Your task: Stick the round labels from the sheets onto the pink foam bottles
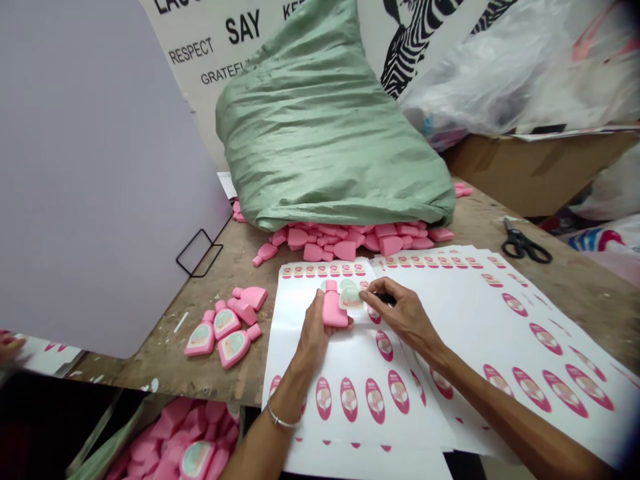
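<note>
My left hand (313, 327) is closed around a pink toy bottle (334, 308), which stands cap end away from me above a sheet of stickers. Just right of the bottle, my right hand (395, 308) pinches a pale green sticker (351, 298) at its right edge. The sticker is at the bottle's right side; I cannot tell whether they touch. A black object (384, 298), its kind unclear, shows between my right fingers. Under both hands lies the white sticker sheet (300, 307) with pink oval stickers. Several pink bottles (233, 347) lie to the left, some bearing green stickers.
A green sack (325, 133) rests on a pile of pink bottles (345, 248) at the back. More sticker sheets (460, 313) and black scissors (525, 247) lie right. A grey panel (100, 167) with a wire stand (200, 255) is left, another person's hand (10, 350) beyond. Below sits a bottle-filled bag (175, 440).
</note>
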`<state>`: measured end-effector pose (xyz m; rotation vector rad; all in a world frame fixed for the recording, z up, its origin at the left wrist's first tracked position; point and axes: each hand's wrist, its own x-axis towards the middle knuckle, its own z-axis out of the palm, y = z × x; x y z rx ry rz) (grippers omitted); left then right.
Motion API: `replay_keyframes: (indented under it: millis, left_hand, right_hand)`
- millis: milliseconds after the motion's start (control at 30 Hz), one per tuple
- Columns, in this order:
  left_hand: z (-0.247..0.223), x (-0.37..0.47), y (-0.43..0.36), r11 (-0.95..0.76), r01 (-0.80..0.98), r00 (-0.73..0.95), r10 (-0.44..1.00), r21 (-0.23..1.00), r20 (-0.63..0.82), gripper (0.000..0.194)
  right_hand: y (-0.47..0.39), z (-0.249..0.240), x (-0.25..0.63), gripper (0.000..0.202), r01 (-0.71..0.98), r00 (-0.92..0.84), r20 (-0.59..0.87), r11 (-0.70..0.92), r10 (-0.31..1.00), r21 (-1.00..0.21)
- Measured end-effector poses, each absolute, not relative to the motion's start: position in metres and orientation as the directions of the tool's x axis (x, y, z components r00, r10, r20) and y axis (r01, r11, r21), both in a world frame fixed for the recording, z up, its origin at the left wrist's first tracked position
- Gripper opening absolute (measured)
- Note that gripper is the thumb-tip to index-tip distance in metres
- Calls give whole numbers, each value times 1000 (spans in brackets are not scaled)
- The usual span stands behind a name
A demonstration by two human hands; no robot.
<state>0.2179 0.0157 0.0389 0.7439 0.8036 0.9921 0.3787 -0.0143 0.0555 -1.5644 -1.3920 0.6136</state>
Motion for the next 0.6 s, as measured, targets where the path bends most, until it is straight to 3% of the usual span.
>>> replay_keyframes:
  millis: [167,600]
  left_hand:
    - [39,217,16,401,-466,319,908,789,-272,49]
    - [33,217,18,424,-504,321,901,752,-293,46]
  right_hand:
    - [-15,58,361,31,398,161,127,54,979,-916]
    - [-12,50,352,26,403,135,186,118,973,-908]
